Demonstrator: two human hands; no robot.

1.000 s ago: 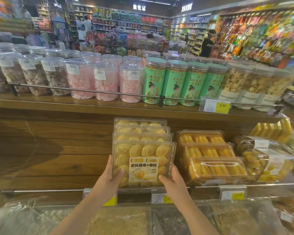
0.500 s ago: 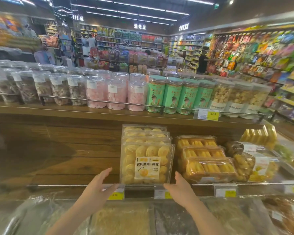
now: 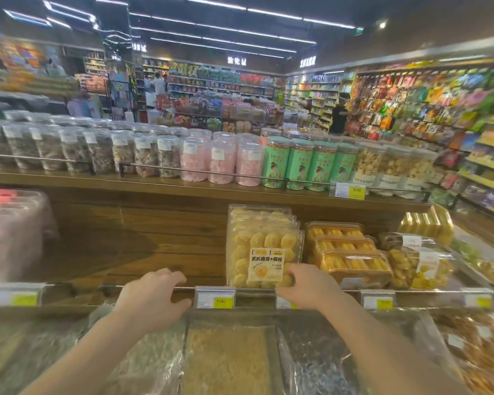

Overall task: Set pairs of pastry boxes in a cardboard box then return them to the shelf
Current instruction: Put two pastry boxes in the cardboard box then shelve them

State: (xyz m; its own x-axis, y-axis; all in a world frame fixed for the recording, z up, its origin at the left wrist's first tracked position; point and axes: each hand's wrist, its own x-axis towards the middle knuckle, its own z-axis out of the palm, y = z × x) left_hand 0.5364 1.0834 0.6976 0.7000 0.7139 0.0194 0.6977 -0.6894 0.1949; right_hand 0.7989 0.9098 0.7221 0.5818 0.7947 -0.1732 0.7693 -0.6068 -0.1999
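Clear plastic box of yellow swirl pastries (image 3: 264, 256) stands shelved; loosely curled right hand (image 3: 307, 286) seemingly touches its lower corner, empty left hand (image 3: 153, 299) well apart.

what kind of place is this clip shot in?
Looks like a snack shop or supermarket: wooden shelves with clear pastry boxes, rows of snack jars, yellow price tags on the rails, and further stocked aisles behind.
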